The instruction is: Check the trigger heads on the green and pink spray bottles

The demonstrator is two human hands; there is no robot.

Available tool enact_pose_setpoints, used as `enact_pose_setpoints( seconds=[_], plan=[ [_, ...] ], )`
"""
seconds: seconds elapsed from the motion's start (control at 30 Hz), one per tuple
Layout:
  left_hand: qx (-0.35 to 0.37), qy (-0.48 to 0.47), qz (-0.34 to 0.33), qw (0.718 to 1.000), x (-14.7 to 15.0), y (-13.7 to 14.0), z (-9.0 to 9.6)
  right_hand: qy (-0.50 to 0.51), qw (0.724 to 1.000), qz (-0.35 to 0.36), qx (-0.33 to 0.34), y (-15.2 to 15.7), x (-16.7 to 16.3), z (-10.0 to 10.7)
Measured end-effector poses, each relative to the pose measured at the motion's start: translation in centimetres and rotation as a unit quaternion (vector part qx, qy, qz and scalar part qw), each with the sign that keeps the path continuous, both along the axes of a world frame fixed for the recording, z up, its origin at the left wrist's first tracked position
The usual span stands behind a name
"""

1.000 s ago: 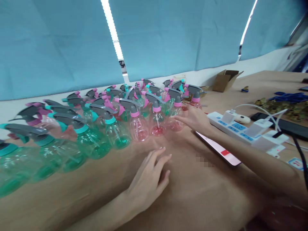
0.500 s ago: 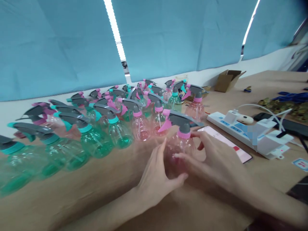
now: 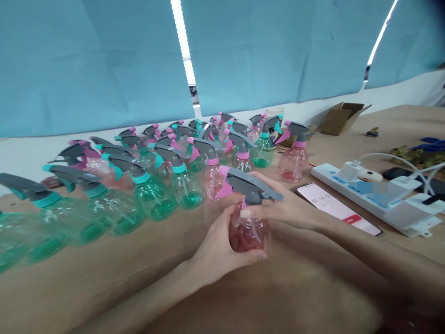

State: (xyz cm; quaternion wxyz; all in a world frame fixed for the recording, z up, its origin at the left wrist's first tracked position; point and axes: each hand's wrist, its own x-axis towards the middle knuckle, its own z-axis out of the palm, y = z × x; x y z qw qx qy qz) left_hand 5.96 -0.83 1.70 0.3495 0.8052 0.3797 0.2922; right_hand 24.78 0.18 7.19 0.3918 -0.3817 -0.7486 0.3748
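Note:
A pink spray bottle (image 3: 247, 234) with a grey trigger head and pink nozzle is between my hands, just above or on the tabletop. My left hand (image 3: 213, 246) wraps round the lower body, thumb across the near side. At the neck, my right hand (image 3: 283, 204) is closed round the collar, its thumb in front and its other fingers partly hidden behind the head. Reddish liquid or tint shows low in the bottle. Close behind it stand another pink spray bottle (image 3: 211, 178) and a green spray bottle (image 3: 187, 192).
Several green and pink spray bottles (image 3: 153, 202) fill the left and back of the table. To the right lie a phone (image 3: 325, 204) showing a timer and a white power strip (image 3: 347, 192) with plugs and cables. An open cardboard box (image 3: 340, 120) stands farther back.
My right hand has gone from the bottle's side up to its neck. My left hand has closed round the body. The camera view has shifted slightly left.

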Motion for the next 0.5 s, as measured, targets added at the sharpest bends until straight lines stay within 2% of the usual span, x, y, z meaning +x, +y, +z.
enact_pose_setpoints(
  seconds=[0.2, 0.37, 0.5],
  plan=[
    [0.028, 0.001, -0.045, 0.999, -0.8, 0.7, 0.7, 0.033, 0.999, 0.015, 0.009, 0.3, -3.1, 0.6],
    [-0.009, 0.004, -0.072, 0.997, -1.4, 1.3, 0.9, 0.116, 0.993, 0.015, 0.026, 0.4, -4.1, 0.5],
    [0.004, 0.041, -0.052, 0.998, -2.1, 1.4, 0.7, 0.129, 0.99, 0.051, 0.037, 1.0, -4.1, 0.5]
  ],
)
